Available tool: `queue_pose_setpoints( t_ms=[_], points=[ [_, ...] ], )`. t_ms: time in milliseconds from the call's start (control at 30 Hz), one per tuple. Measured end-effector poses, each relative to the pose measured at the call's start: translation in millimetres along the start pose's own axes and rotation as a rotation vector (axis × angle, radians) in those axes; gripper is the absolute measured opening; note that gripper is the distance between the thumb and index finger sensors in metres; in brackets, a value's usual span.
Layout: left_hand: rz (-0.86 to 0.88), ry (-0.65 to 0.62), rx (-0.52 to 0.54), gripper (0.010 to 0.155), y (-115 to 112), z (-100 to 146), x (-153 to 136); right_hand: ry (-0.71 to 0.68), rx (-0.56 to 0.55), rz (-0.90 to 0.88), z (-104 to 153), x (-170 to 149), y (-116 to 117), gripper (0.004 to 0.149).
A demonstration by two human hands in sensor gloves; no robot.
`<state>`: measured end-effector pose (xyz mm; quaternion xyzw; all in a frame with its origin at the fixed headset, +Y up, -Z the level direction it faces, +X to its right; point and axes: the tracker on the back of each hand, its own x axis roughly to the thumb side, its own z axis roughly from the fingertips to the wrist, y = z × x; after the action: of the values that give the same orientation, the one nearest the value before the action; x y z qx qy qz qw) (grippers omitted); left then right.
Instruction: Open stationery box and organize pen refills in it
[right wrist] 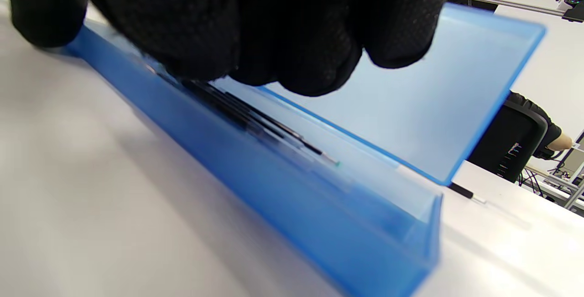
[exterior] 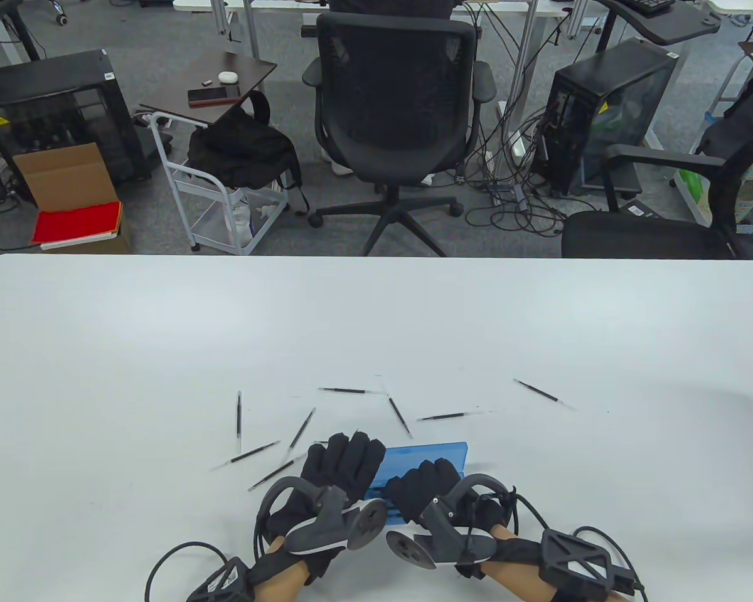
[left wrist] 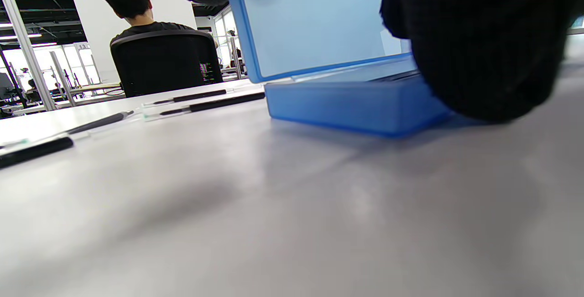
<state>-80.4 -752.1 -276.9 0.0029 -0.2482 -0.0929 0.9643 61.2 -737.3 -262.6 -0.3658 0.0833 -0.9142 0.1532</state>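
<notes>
The blue stationery box (exterior: 427, 453) stands open near the table's front edge, its lid (left wrist: 315, 18) raised over the base (left wrist: 351, 105). My left hand (exterior: 345, 458) lies over the lid's left end, fingers hooked over its top edge. My right hand (exterior: 423, 480) is curled down into the base (right wrist: 273, 183), gripping dark pen refills (right wrist: 255, 119) that lie inside. Several loose pen refills (exterior: 301, 430) lie scattered on the table beyond the box, one (exterior: 543, 393) far to the right.
The white table (exterior: 163, 351) stretches wide beyond the refills. Office chairs (exterior: 392, 106), a cart and computer cases stand on the floor behind it. A person sits in a chair (left wrist: 164, 62) in the distance.
</notes>
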Motion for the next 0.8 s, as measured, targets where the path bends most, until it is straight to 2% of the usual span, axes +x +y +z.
queue_pose_setpoints(
  t_ms=[200,433,633,800],
  points=[
    [-0.004,0.000,0.001,0.122,0,0,0,0.030,-0.071,-0.052,6,-16,-28,0.056],
    [-0.005,0.000,0.001,0.122,0,0,0,0.182,-0.125,-0.070,0,-71,-53,0.055],
    [-0.006,0.001,0.001,0.122,0,0,0,0.320,-0.061,-0.100,-20,-126,-42,0.054],
    [-0.005,0.001,0.000,0.122,0,0,0,0.383,0.051,-0.127,-39,-154,-13,0.055]
  ],
)
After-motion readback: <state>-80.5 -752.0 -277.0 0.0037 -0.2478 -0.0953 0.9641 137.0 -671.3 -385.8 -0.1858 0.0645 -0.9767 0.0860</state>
